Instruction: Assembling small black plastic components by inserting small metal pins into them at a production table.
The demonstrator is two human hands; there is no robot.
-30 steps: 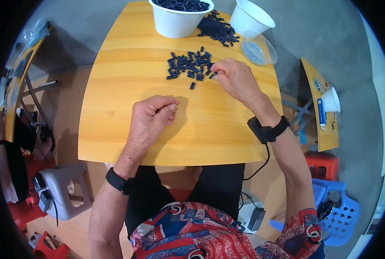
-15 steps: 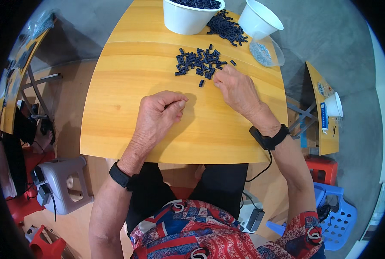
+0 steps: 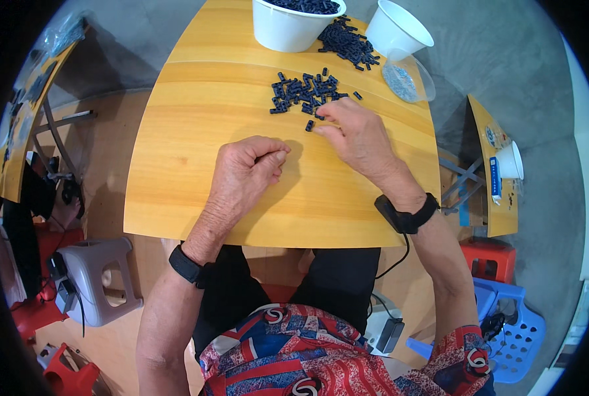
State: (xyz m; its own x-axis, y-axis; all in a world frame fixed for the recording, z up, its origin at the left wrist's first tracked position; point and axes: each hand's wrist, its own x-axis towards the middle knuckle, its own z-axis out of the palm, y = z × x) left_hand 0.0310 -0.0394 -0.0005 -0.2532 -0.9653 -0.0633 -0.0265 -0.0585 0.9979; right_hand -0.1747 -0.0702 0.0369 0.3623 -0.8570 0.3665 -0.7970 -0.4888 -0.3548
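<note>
My right hand (image 3: 357, 135) reaches over the near right edge of a loose pile of small black plastic pieces (image 3: 298, 94). Its thumb and forefinger are parted around a single black piece (image 3: 310, 125) lying just below the pile, and I see nothing held in them. Lower and to the left, my left hand (image 3: 247, 170) hovers over the table with fingers curled and the thumb pressed against them. Anything inside that pinch is hidden or too small to name.
A white tub (image 3: 284, 32) full of black pieces stands at the table's far side, with a denser black heap (image 3: 347, 43) beside it. Right of that are another white tub (image 3: 395, 30) and a clear dish (image 3: 413, 79) of tiny pale bits. The wooden table (image 3: 175, 198) ends before my lap.
My right hand has shifted a little left, and its closed fingers have spread apart near the single piece. The left hand stays closed in nearly the same place.
</note>
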